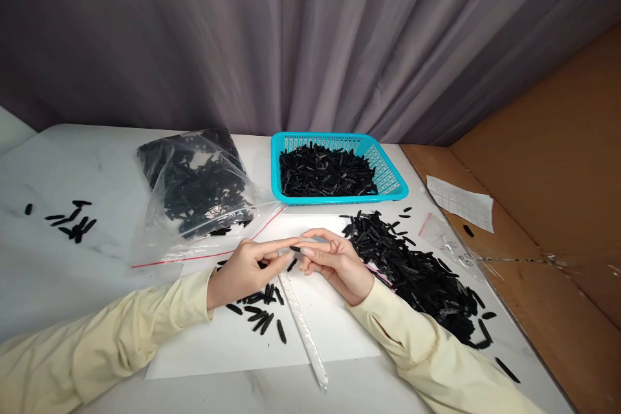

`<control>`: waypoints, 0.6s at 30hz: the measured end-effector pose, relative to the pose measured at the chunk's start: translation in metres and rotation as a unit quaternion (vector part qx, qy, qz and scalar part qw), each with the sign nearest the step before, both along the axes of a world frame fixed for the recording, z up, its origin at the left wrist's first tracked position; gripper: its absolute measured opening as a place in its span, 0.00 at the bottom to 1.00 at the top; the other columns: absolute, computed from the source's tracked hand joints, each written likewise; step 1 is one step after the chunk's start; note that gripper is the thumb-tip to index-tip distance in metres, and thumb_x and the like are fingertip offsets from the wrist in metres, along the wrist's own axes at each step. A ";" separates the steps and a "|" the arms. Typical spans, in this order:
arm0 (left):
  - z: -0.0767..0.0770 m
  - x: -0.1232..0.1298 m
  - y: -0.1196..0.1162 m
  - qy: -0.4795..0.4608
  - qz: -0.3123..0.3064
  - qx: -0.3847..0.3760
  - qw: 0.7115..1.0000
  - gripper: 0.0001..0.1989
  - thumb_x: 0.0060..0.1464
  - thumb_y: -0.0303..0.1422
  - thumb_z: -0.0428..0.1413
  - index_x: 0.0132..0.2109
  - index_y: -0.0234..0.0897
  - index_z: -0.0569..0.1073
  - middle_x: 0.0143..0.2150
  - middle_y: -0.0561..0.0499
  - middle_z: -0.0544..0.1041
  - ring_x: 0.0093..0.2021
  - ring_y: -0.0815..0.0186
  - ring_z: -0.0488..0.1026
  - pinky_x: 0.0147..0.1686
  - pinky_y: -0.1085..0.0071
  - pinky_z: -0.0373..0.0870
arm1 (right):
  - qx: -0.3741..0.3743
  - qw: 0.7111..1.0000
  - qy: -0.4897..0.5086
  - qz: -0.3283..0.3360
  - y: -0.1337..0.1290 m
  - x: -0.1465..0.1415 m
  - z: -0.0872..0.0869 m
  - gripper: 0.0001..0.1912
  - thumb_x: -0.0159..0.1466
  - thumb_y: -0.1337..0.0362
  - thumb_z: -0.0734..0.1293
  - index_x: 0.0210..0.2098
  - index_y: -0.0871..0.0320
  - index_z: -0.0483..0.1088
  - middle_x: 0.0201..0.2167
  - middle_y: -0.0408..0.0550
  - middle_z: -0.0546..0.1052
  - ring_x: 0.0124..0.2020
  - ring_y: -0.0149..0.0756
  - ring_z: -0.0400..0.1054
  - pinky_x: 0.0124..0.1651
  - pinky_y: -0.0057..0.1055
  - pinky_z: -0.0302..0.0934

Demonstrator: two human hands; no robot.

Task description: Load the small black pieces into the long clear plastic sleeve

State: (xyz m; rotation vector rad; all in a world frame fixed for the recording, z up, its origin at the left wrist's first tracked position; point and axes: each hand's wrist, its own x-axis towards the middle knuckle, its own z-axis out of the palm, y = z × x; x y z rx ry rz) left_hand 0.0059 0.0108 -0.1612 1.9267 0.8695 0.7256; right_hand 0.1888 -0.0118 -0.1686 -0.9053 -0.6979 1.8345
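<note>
Both hands meet over a white sheet [339,336] at the middle of the table. My right hand [337,262] pinches a small black strip [295,249] between thumb and fingers. The fingers of my left hand [250,270] are drawn together at the strip's left end; whether they grip it too is hard to tell. Under and beside my left hand lie several loose black strips [264,320]. A narrow white wrapped stick [305,333] lies slantwise on the sheet below the hands.
A blue basket [402,193] of black strips stands behind the hands. Clear bags [194,187] with black pieces lie back left. A large pile of strips [412,272] spreads at right, near a cardboard sheet [533,297] and a paper slip [460,204]. Several strips [75,223] lie far left.
</note>
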 end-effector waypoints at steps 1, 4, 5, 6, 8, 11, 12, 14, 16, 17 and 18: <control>0.000 0.000 0.000 0.000 0.000 0.002 1.000 0.21 0.56 0.31 0.48 0.52 0.19 0.71 0.18 0.61 0.46 0.19 0.75 0.43 0.16 0.78 0.43 | 0.001 1.000 -0.001 0.001 0.000 0.000 0.000 0.14 0.49 0.68 0.74 0.34 0.60 0.69 0.26 0.46 0.79 0.22 0.29 0.72 0.28 0.24 0.65; 0.001 0.000 0.000 0.000 -0.003 0.005 1.000 0.20 0.57 0.31 0.48 0.52 0.21 0.71 0.18 0.61 0.46 0.19 0.75 0.43 0.16 0.78 0.42 | 0.002 1.000 -0.002 0.002 0.000 0.000 0.000 0.14 0.49 0.68 0.74 0.34 0.61 0.69 0.25 0.45 0.79 0.22 0.28 0.72 0.27 0.24 0.65; 0.001 0.000 0.000 -0.002 -0.006 0.007 1.000 0.20 0.57 0.31 0.48 0.52 0.21 0.71 0.18 0.61 0.46 0.19 0.75 0.43 0.15 0.78 0.42 | 0.003 1.000 -0.001 0.002 0.000 0.000 0.000 0.14 0.49 0.68 0.74 0.34 0.61 0.69 0.24 0.45 0.79 0.22 0.28 0.72 0.27 0.23 0.65; 0.001 0.000 0.000 -0.003 -0.009 0.008 1.000 0.20 0.57 0.31 0.48 0.52 0.22 0.71 0.18 0.61 0.45 0.19 0.75 0.43 0.15 0.78 0.42 | 0.004 1.000 0.000 0.000 0.000 0.000 0.000 0.14 0.50 0.68 0.74 0.34 0.61 0.69 0.24 0.45 0.79 0.22 0.28 0.72 0.28 0.23 0.65; 0.000 -0.001 0.000 -0.003 -0.013 0.011 1.000 0.21 0.57 0.31 0.48 0.53 0.22 0.71 0.19 0.61 0.45 0.19 0.75 0.43 0.16 0.78 0.43 | 0.005 1.000 0.004 -0.003 0.000 0.000 0.000 0.14 0.49 0.69 0.74 0.34 0.61 0.69 0.23 0.44 0.79 0.22 0.28 0.72 0.29 0.23 0.66; -0.001 -0.001 0.000 0.004 -0.008 0.019 1.000 0.20 0.57 0.31 0.48 0.53 0.22 0.71 0.19 0.61 0.45 0.19 0.75 0.43 0.16 0.78 0.43 | 0.000 1.000 0.008 -0.006 0.000 0.000 0.000 0.15 0.49 0.69 0.75 0.34 0.61 0.70 0.26 0.45 0.80 0.25 0.28 0.74 0.33 0.24 0.68; -0.001 -0.001 0.000 0.006 -0.007 0.022 1.000 0.20 0.57 0.31 0.48 0.53 0.22 0.71 0.19 0.61 0.45 0.18 0.75 0.43 0.15 0.78 0.43 | -0.003 1.000 0.009 -0.005 0.000 0.000 0.001 0.15 0.48 0.69 0.75 0.34 0.61 0.70 0.27 0.46 0.80 0.26 0.29 0.74 0.34 0.24 0.69; -0.001 -0.001 0.000 0.007 -0.004 0.026 1.000 0.20 0.57 0.31 0.48 0.52 0.22 0.71 0.18 0.61 0.45 0.18 0.75 0.43 0.15 0.78 0.43 | -0.006 1.000 0.014 -0.003 0.000 0.000 0.001 0.15 0.49 0.68 0.75 0.34 0.61 0.70 0.27 0.47 0.80 0.29 0.30 0.75 0.36 0.24 0.69; -0.001 0.000 0.000 0.007 -0.003 0.031 0.999 0.20 0.57 0.30 0.48 0.52 0.23 0.71 0.18 0.60 0.46 0.18 0.75 0.43 0.15 0.78 0.43 | -0.006 1.000 0.018 0.000 0.001 0.000 0.001 0.13 0.50 0.67 0.74 0.33 0.61 0.70 0.25 0.46 0.80 0.29 0.31 0.76 0.36 0.24 0.69; -0.001 0.000 0.000 0.006 -0.004 0.034 0.999 0.20 0.57 0.30 0.48 0.52 0.23 0.72 0.18 0.60 0.46 0.18 0.75 0.43 0.15 0.79 0.43 | -0.006 1.000 0.019 0.000 0.001 0.000 0.001 0.12 0.50 0.67 0.74 0.33 0.61 0.70 0.24 0.45 0.80 0.29 0.30 0.76 0.36 0.23 0.69; -0.002 0.000 0.000 0.005 -0.005 0.037 0.999 0.20 0.57 0.30 0.48 0.52 0.24 0.72 0.18 0.60 0.47 0.18 0.75 0.43 0.15 0.79 0.44 | -0.007 1.000 0.019 -0.001 0.001 0.000 0.001 0.12 0.50 0.67 0.74 0.33 0.61 0.71 0.24 0.45 0.80 0.29 0.30 0.76 0.36 0.23 0.69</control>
